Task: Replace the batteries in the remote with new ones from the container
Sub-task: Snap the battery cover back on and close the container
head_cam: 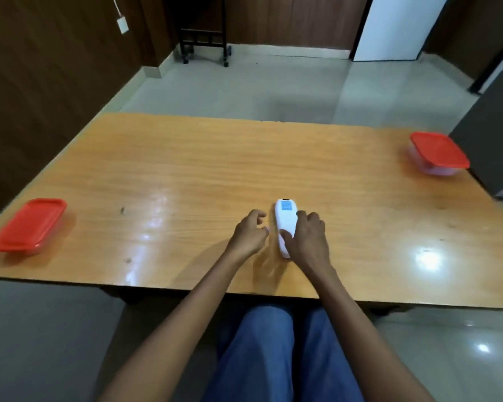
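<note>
A white remote [285, 219] lies lengthwise on the wooden table [186, 169], its far end bearing a pale blue label. My right hand [307, 237] rests over its near half, thumb on the left side and fingers on the right side. My left hand [250, 232] hovers just left of the remote with fingers curled and apart, holding nothing. Two clear containers with red lids stand shut: one at the table's left edge [29, 224], one at the far right corner [439, 153]. Their contents are hidden.
The table's near edge runs just in front of my knees in blue trousers [276, 352]. A dark cabinet [491, 126] stands against the table's right side. A black wheeled stand [205, 42] is on the tiled floor beyond.
</note>
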